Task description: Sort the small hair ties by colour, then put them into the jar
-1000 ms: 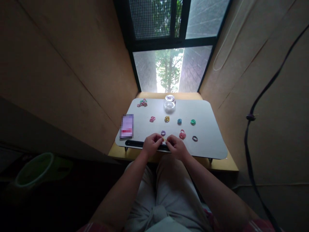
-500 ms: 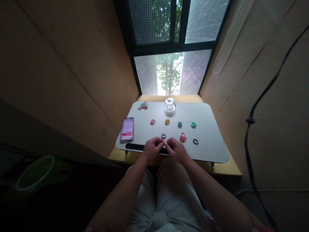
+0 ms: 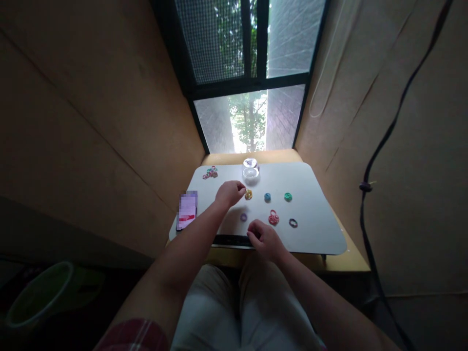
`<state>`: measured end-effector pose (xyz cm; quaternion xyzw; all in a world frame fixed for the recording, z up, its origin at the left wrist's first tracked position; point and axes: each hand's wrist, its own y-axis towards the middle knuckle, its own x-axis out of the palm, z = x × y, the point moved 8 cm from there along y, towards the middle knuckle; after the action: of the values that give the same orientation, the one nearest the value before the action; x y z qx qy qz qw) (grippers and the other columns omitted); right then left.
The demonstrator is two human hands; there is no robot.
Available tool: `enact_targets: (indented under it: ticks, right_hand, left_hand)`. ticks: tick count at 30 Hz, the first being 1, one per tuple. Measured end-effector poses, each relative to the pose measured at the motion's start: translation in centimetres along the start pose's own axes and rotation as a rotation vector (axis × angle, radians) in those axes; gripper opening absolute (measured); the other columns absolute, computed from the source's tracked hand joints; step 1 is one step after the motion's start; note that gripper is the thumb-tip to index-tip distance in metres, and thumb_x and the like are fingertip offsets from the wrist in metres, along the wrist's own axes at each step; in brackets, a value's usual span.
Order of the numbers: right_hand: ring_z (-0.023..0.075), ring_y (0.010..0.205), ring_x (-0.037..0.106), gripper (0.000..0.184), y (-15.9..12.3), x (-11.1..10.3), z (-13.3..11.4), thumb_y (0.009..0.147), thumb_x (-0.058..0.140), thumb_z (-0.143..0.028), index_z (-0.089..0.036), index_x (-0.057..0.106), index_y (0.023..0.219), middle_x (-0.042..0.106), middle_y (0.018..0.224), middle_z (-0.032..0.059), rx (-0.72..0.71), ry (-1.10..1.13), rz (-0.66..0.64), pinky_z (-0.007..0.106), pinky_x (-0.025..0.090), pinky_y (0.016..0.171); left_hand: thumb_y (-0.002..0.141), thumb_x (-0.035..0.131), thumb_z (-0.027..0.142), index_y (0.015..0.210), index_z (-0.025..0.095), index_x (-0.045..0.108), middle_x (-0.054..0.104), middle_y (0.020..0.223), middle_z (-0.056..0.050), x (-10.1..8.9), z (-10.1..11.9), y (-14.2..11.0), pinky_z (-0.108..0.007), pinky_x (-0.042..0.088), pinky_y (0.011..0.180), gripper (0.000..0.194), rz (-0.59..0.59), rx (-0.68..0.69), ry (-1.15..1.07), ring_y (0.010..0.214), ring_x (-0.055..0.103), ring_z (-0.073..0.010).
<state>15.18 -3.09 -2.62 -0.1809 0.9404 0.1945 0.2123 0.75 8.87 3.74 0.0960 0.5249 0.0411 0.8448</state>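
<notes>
My left hand point(image 3: 228, 193) reaches forward over the white lap table point(image 3: 314, 234), fingers pinched at a small yellow pile of bands point(image 3: 248, 194). My right hand point(image 3: 263, 238) rests curled near the table's front edge, beside the dark slot point(image 3: 228, 240). Small piles of bands lie around: purple point(image 3: 243, 217), red point(image 3: 273, 218), dark point(image 3: 293, 223), blue point(image 3: 267, 196) and green point(image 3: 288, 196). A mixed heap of bands point(image 3: 210, 172) sits at the back left. A clear jar point(image 3: 250, 170) stands at the back middle.
A flat card-like item point(image 3: 187, 210) lies on the table's left edge. Brown board walls close in on both sides, with a window ahead. A black cable point(image 3: 365, 186) hangs at the right. A green bucket point(image 3: 36, 292) stands on the floor at the lower left.
My hands were together at the front edge with a yellow band between them. My left hand has moved forward to the yellow pile; my right hand stayed. The view tilted down.
</notes>
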Motion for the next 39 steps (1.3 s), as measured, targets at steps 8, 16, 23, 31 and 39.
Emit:
enact_targets:
  ticks: [8,16,23,31,39]
  right_hand:
    - [0.0127,0.059,0.05,0.004,0.0,0.1,-0.1,0.084,0.055,-0.019,-0.021,0.055,0.08,0.056,0.065,-0.0029,0.011,0.005,-0.006,0.024,0.036,0.058]
    - [0.0126,0.058,0.049,0.004,0.0,0.0,-0.4,0.083,0.055,-0.019,-0.021,0.054,0.079,0.055,0.065,-0.0029,0.013,0.003,-0.018,0.024,0.035,0.058]
    - [0.0129,0.059,0.049,0.005,0.0,0.1,-0.2,0.083,0.056,-0.02,-0.021,0.054,0.079,0.055,0.065,-0.0022,0.022,-0.012,-0.037,0.025,0.035,0.058]
    - [0.0137,0.057,0.049,0.007,0.0,0.3,-0.4,0.083,0.056,-0.02,-0.021,0.053,0.076,0.056,0.065,-0.0015,0.007,-0.013,-0.056,0.026,0.036,0.056]
    - [0.0142,0.056,0.048,0.009,-0.2,0.6,0.1,0.086,0.054,-0.022,-0.022,0.052,0.077,0.055,0.064,-0.0015,0.024,0.0,-0.077,0.026,0.036,0.055]
  left_hand:
    - [0.082,0.059,0.033,0.09,0.022,0.081,0.077,0.087,-0.012,2.1,-0.8,2.4,-0.028,0.044,0.067,0.026,-0.139,-0.027,0.111,0.075,0.068,-0.0222]
    - [0.086,0.054,0.032,0.09,0.02,0.08,0.077,0.083,-0.01,0.7,-2.0,3.1,-0.027,0.044,0.066,0.029,-0.145,0.002,0.137,0.072,0.067,-0.0197]
    - [0.086,0.056,0.027,0.096,0.02,0.078,0.077,0.093,-0.008,-3.3,-7.3,4.4,-0.029,0.049,0.079,0.025,-0.066,-0.055,0.137,0.088,0.068,-0.0218]
    - [0.083,0.059,0.029,0.106,0.021,0.076,0.075,0.103,-0.01,-6.7,-15.1,3.9,-0.029,0.049,0.078,0.029,-0.035,-0.25,0.333,0.089,0.067,-0.0233]
    - [0.084,0.059,0.04,0.12,0.021,0.069,0.065,0.122,-0.014,-6.1,-17.2,4.4,-0.031,0.05,0.083,0.042,-0.001,-0.282,0.384,0.103,0.064,-0.0269]
